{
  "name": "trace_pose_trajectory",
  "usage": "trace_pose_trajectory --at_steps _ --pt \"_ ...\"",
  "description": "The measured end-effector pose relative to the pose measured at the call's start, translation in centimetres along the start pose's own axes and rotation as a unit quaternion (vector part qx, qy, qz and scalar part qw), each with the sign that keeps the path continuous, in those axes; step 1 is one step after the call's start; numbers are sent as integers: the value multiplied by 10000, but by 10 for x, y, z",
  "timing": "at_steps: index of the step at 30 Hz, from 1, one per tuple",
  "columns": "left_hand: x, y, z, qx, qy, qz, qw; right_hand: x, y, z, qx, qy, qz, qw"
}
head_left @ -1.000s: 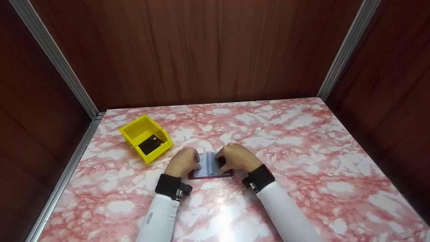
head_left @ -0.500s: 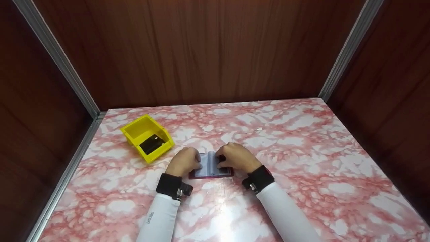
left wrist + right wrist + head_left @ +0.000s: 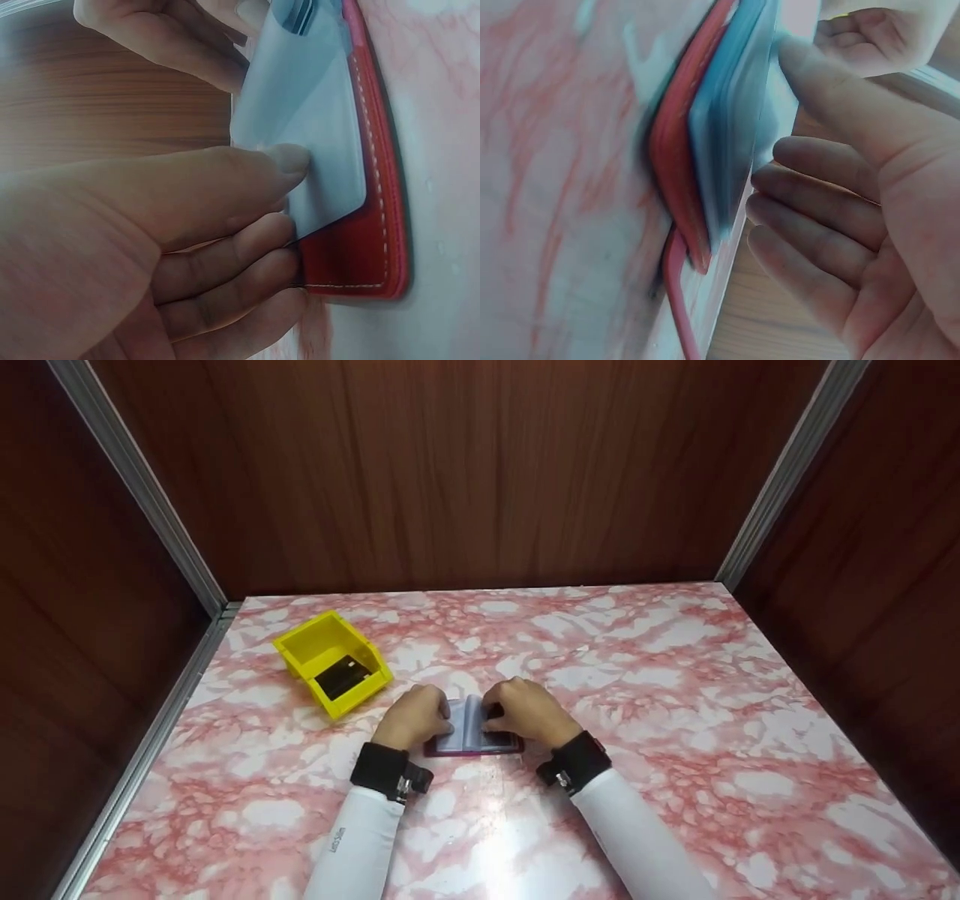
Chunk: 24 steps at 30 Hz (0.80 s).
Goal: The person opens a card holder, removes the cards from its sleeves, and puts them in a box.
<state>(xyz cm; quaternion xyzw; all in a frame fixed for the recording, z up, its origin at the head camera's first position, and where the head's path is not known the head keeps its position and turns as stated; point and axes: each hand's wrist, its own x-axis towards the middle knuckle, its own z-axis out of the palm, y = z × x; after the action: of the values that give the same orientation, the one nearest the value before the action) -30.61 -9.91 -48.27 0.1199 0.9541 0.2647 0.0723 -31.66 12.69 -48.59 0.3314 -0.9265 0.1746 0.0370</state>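
A red card holder [image 3: 341, 259] with white stitching lies spread on the table, its clear plastic sleeves [image 3: 466, 724] fanned up in the middle. My left hand [image 3: 414, 716] pinches a sleeve at the left side. In the left wrist view the left thumb lies flat on the clear plastic, and the other fingers bend behind its edge. At the right side, my right hand [image 3: 529, 711] holds the sleeve edges between thumb and fingers. A thick stack of sleeves [image 3: 724, 135] shows beside it in the right wrist view; the exact contact of those fingertips is partly hidden.
A yellow bin [image 3: 300, 649] stands left of the hands, with a flat black card-like thing [image 3: 343, 676] inside. The table [image 3: 675, 720] has a red-and-white marbled top. Brown wood-grain panels [image 3: 480, 472] enclose its back and sides.
The right thumb has shifted up slightly along the sleeves, and the raised sleeves stand a little differently. The left hand keeps its place on the card holder.
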Motion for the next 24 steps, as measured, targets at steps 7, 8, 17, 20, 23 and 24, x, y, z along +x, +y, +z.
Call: trace_pose_trajectory --at_steps 7,8,17,20,23,24 --pt "0 0 -1 10 51 49 10000 2 1 -5 1178 123 481 9918" --pt "0 0 0 3 57 42 10000 2 1 -6 1281 136 617 9897" --pt "-1 0 -5 67 -94 42 9999 4 -3 -7 1471 423 1320 9794" --pt "-3 0 -11 108 -110 8 9999 4 -4 -8 1351 463 1292 9813" --pt "-5 -2 -18 84 -89 -76 9999 4 -7 -9 1236 517 1118 9847" --pt "-6 -3 -20 69 -63 -90 9999 4 -9 -10 1231 538 1052 9853"
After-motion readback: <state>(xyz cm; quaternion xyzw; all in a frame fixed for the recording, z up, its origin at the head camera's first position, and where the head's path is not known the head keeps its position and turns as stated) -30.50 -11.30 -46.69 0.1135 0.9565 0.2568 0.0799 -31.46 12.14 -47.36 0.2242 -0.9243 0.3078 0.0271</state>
